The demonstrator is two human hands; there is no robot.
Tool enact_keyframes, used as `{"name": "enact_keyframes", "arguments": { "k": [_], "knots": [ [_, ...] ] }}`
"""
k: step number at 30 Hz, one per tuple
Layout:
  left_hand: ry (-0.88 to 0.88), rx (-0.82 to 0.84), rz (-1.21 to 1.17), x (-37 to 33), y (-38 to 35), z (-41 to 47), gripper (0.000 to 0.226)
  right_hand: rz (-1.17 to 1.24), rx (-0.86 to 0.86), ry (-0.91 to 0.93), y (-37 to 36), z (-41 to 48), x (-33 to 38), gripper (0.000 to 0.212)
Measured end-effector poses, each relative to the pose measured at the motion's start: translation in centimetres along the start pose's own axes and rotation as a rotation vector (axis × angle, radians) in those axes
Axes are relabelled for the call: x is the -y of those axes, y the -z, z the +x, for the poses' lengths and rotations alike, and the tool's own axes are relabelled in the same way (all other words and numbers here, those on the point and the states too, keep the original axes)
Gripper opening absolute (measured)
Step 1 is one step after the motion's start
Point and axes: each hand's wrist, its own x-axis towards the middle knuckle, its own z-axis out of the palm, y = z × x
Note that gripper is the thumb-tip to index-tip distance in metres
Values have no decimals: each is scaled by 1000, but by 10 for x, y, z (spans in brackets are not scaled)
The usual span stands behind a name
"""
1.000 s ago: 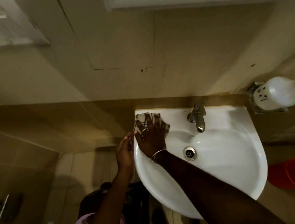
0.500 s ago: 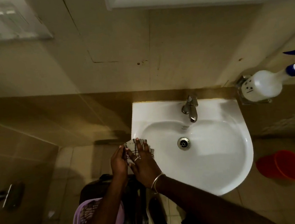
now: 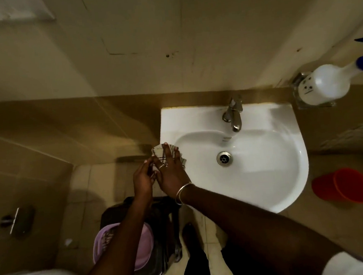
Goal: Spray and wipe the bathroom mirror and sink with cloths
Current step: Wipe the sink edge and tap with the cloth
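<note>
Loosely bunched, the striped cloth (image 3: 156,150) sits under the right hand (image 3: 172,175).

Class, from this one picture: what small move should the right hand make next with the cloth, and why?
Probably slide the cloth along the sink rim toward the person: the right hand presses it flat on the left rim.

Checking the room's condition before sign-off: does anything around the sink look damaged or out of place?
Yes: the wall above the sink bears a thin dark crack-like line and a few dark spots right of it. Nothing looks spilled; the sink itself seems intact.
</note>
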Motion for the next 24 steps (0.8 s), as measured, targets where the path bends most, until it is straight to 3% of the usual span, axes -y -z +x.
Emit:
{"name": "enact_keyframes", "arguments": {
  "k": [4,11,19,24],
  "knots": [
    [-61,30,51,9,-6,-13,32,-48,61,94,-3,-49,-10,74],
    [-180,26,152,34,-14,-49,32,-121,136,185,5,-103,-43,69],
    [-529,125,558,66,-10,-103,39,-342,181,382,35,-157,-89,61],
    [-571,185,655,80,-17,-121,39,-412,187,478,57,-185,-122,57]
  ]
}}
